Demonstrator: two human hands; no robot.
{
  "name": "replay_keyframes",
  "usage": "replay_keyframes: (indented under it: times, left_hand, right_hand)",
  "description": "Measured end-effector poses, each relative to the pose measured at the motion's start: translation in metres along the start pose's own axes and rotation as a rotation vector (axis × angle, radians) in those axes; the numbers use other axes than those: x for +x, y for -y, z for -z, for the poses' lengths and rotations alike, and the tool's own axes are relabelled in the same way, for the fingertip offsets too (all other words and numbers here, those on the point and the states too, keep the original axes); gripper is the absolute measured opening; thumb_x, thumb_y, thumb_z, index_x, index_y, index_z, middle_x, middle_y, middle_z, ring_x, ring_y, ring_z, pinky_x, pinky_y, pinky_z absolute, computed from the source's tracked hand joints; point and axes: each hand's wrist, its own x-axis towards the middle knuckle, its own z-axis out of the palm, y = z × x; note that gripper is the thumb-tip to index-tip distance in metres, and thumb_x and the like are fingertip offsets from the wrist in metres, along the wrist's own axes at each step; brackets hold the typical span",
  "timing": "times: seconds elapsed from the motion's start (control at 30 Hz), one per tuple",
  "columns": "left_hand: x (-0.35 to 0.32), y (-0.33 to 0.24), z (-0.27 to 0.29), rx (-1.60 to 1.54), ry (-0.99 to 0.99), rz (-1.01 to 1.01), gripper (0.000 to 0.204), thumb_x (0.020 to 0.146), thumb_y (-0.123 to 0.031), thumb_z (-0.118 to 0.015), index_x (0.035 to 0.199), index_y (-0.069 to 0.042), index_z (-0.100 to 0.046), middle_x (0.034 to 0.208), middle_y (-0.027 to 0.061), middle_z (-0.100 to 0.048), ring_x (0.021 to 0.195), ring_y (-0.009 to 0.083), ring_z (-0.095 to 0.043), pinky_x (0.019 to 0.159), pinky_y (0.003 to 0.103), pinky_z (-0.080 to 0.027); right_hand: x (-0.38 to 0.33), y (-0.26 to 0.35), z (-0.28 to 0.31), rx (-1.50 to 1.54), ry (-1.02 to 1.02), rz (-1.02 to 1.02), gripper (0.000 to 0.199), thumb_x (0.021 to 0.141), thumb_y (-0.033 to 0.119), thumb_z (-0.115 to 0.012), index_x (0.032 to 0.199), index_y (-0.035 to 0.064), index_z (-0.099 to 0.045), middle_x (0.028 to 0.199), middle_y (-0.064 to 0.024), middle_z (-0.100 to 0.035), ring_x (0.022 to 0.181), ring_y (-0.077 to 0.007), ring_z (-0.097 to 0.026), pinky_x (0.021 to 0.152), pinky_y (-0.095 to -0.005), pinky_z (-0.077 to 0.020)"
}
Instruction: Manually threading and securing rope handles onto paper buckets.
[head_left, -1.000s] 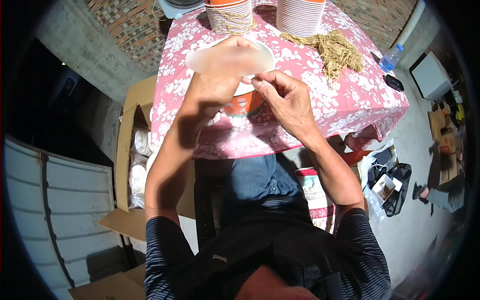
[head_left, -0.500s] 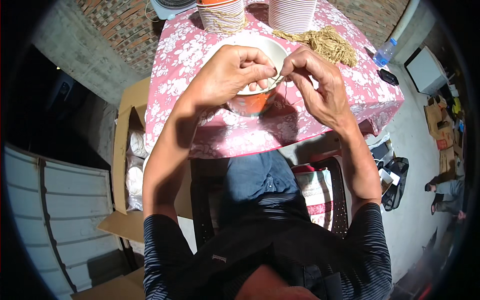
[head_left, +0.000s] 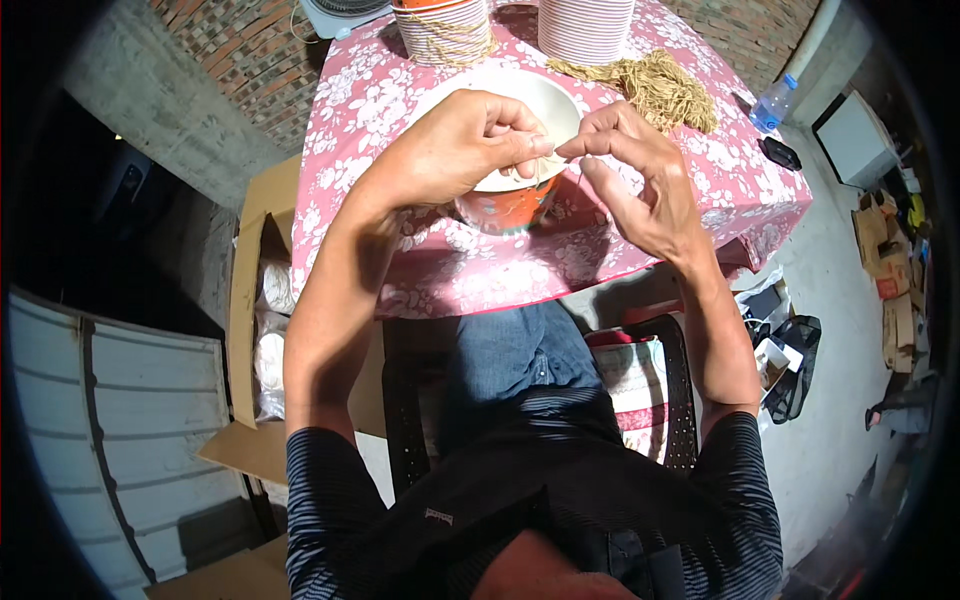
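Observation:
An orange paper cup with a white inside stands near the front edge of a table with a pink floral cloth. My left hand hovers over the cup's rim, thumb and fingers pinched together on a thin tan string that is hard to make out. My right hand is just to the right of it, fingertips meeting the left hand's fingertips above the cup and pinching the same string.
A pile of tan twine lies at the back right of the table. Two stacks of striped paper cups stand at the far edge. An open cardboard box with white cups sits left of my chair. A plastic bottle is at the right.
The cup has come down onto the table and shows its inside. Both hands have closed in over its rim, fingertips now pinched together.

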Motion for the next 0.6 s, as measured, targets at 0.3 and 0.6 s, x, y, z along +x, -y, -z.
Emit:
replay_keyframes:
  times: [0.3,0.6]
  left_hand:
    - [0.002,-0.003,-0.007,0.030,-0.040,0.067,0.020,0.102,-0.018,-0.069,0.103,0.002,-0.070,0.087,0.0004,-0.067,0.080,0.0056,-0.060,0.074,0.022,-0.050]
    - [-0.013,-0.011,-0.005,-0.509,-0.100,0.107,0.027,0.093,-0.002,-0.077,0.116,0.002,-0.064,0.108,0.0137,-0.076,0.098,0.0171,-0.075,0.088,0.026,-0.061]
  right_hand:
    - [-0.007,-0.001,-0.011,-0.080,-0.118,-0.020,0.013,0.082,0.003,-0.082,0.091,-0.0022,-0.076,0.089,-0.0127,-0.068,0.083,-0.0239,-0.068,0.071,-0.0344,-0.0533]
    - [-0.024,0.013,-0.017,-0.019,-0.069,-0.115,0.007,0.087,0.004,-0.076,0.090,-0.0020,-0.075,0.079,-0.0088,-0.061,0.070,-0.0194,-0.061,0.062,-0.0336,-0.0481]
